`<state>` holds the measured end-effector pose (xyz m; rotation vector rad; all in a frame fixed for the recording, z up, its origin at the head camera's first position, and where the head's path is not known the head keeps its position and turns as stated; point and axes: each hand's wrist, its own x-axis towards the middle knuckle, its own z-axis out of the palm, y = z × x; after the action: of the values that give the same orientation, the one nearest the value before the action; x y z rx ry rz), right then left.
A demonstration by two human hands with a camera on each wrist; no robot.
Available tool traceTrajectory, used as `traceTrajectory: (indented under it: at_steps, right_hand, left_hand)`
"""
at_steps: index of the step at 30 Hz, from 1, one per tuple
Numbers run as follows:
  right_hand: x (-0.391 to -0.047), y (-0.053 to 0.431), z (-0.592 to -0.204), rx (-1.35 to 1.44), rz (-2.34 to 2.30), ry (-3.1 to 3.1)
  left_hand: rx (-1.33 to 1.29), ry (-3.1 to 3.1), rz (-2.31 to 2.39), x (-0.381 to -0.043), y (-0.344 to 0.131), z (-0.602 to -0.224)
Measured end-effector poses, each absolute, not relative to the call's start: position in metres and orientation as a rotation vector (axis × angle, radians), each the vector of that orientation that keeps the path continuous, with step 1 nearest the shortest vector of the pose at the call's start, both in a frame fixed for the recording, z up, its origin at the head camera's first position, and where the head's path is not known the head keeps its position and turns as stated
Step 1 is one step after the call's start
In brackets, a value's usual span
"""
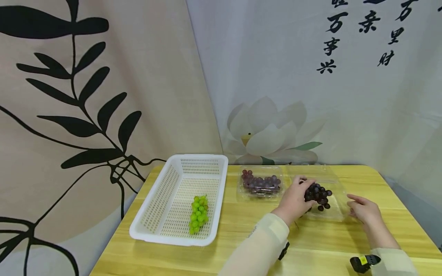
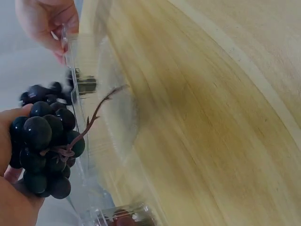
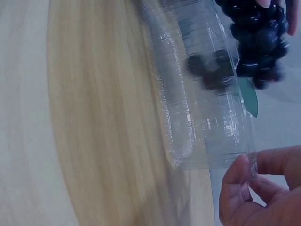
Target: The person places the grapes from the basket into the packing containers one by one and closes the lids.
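On a wood-grained bench [image 1: 155, 260], a right hand [image 1: 365, 210] pinches a clear box [image 3: 214, 127] near the far right corner; the left hand [image 1: 294, 199] grips dark grapes [image 1: 321, 195] in its fingers. Steadying the box and cradling the bunch should spare berries. Another grape box [image 1: 260, 189] sits by the far edge.

Here's the right hand [image 3: 275, 205], thumb and fingers pinching the clear box [image 3: 178, 108] at the corner of its rim! Up top, dark grapes [image 3: 258, 40], the left hand [image 3: 292, 16] at them; blurred dark shapes [image 3: 214, 70] show through the plastic, a green leaf [image 3: 249, 98] beside, wooden table [image 3: 99, 113] left.
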<state>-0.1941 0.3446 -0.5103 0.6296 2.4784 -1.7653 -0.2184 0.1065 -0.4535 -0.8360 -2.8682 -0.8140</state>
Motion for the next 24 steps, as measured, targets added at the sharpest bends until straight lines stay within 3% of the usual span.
traceTrajectory:
  at_steps: [7, 14, 24]
  right_hand:
    - [-0.206, 0.363, -0.542, 0.628, -1.860, 2.438]
    - [-0.189, 0.340, -0.505, 0.661, -1.796, 2.455]
    - [-0.187, 0.336, -0.504, 0.671, -1.774, 2.481]
  left_hand:
    - [-0.716, -2.866, -1.054, -0.216, 0.110, -0.457]
    - [-0.767, -2.928, -0.959, -0.220, 0.108, -0.463]
    - [-1.040, -3.018, -0.654, -0.223, 0.086, -0.468]
